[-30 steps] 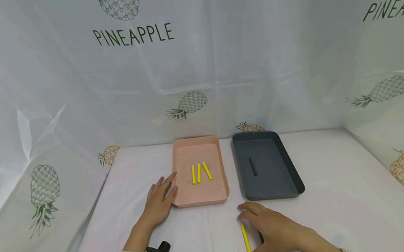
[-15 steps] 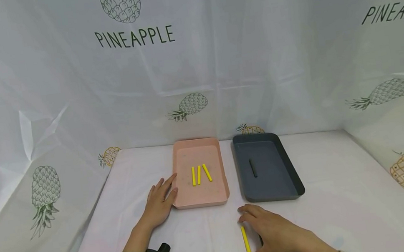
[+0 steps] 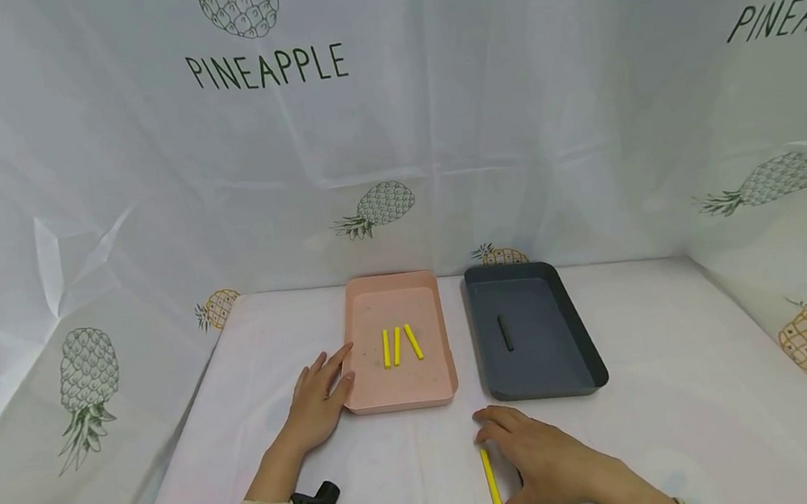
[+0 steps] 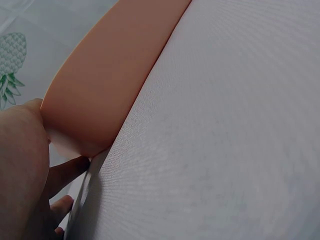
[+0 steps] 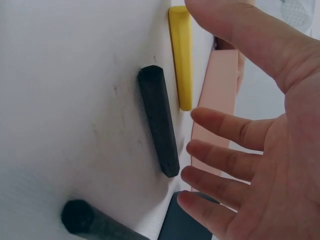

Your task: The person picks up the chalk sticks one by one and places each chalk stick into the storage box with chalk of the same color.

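My left hand [image 3: 316,405] rests at the left edge of a pink tray [image 3: 398,391], fingertips touching its rim. Inside lie three yellow sticks [image 3: 397,347], like crayons or chalk. My right hand [image 3: 551,465] is low over the table, thumb and index finger near the opposite ends of another yellow stick [image 3: 491,482]. Contact with its ends is hard to tell. In the right wrist view the fingers are spread and fairly straight. Beside that yellow stick lies a black stick [image 5: 159,120], and another black stick [image 5: 100,222] is nearer the camera; the hand mostly hides both in the head view.
A dark grey tray [image 3: 540,378] stands right of the pink one, with one black stick [image 3: 506,333] in it. White cloth [image 3: 395,488] covers the table. Pineapple-printed sheeting [image 3: 506,105] hangs behind and at both sides. A black device [image 3: 316,500] sits at my left wrist.
Both hands and all the sticks keep their places. The head view shifts slightly up and down.
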`<state>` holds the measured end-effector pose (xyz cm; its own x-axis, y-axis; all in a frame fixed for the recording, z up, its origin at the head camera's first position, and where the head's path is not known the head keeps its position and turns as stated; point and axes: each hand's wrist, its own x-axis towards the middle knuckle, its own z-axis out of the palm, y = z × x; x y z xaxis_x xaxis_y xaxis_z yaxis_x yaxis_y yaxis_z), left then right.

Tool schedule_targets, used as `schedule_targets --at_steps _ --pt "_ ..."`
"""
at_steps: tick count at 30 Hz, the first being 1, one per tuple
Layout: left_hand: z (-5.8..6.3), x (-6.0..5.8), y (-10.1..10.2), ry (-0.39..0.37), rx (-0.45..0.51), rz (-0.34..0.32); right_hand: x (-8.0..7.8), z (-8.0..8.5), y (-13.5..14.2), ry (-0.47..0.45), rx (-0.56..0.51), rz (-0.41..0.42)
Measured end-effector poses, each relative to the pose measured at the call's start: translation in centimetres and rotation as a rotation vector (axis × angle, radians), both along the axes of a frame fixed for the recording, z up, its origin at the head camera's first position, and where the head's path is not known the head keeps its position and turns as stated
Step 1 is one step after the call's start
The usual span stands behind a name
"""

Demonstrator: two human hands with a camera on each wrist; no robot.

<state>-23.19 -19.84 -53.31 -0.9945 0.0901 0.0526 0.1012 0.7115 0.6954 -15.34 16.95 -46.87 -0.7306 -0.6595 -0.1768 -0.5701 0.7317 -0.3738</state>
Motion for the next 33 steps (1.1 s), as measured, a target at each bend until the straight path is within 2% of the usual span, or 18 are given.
schedule_targets --at_steps 14,22,33 --pt "0.07 -0.01 -0.03 -0.003 -0.010 0.002 0.21 -0.16 -0.60 -0.018 0.022 -0.028" --pt "0.15 0.00 -0.04 -0.006 -0.009 0.007 0.24 -0.39 -0.56 0.001 0.013 -0.029" --pt "0.28 0.07 0.02 -0.036 0.006 0.013 0.28 -0.07 -0.66 -0.025 -0.022 -0.042"
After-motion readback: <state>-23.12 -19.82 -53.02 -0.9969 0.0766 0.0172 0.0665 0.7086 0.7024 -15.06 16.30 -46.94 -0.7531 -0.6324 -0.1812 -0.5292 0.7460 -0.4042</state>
